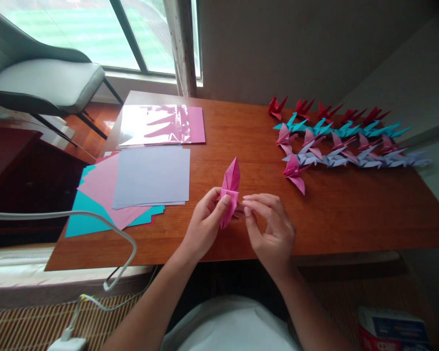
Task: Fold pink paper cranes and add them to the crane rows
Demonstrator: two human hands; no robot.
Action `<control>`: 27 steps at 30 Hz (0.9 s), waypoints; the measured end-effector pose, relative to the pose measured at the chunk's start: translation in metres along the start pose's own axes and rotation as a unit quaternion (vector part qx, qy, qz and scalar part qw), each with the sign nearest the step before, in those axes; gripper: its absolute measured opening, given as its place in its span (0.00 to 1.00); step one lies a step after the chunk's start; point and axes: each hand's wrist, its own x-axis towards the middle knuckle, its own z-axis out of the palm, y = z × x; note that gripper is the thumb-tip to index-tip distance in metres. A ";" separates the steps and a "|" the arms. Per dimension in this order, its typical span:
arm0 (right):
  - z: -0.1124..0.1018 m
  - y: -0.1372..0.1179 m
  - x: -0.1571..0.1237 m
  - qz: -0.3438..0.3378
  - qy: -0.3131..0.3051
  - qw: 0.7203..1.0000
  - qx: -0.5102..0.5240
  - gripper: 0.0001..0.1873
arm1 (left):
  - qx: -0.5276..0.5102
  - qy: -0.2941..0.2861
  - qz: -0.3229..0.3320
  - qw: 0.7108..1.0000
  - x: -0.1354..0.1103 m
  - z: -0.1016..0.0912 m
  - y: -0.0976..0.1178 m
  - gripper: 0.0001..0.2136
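A bright pink folded origami paper (pixel 231 178) stands upright over the table's near part, with a pointed flap at its top. My left hand (pixel 209 214) pinches its lower half, thumb in front and fingers behind. Just right of the paper is my right hand (pixel 270 222), its fingers bent and thumb slightly apart from them, with nothing visible between. Whether its lower fingertips touch the paper's back edge I cannot tell. A finished crane in the same pink (pixel 294 173) sits on the table, beyond and to the right of my right hand.
Rows of red cranes (pixel 325 111), turquoise cranes (pixel 320 127), light pink cranes (pixel 312 141) and lavender cranes (pixel 336 158) fill the back right. Lavender sheets (pixel 153 175) overlap pink and turquoise sheets (pixel 88 214) at left, below a clear packet (pixel 153 124). A white cable (pixel 128 236) loops at front left.
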 end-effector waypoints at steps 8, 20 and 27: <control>0.006 -0.003 0.011 0.158 -0.028 0.982 0.097 0.05 | 0.019 -0.029 0.008 0.999 0.002 -0.004 0.000 0.12; -0.001 -0.008 0.019 0.165 -0.025 0.983 0.074 0.04 | 0.047 -0.038 0.010 0.998 0.001 -0.002 0.001 0.12; 0.003 0.007 0.010 0.259 -0.027 0.950 0.175 0.05 | 0.063 -0.038 -0.002 0.997 0.001 -0.001 0.000 0.13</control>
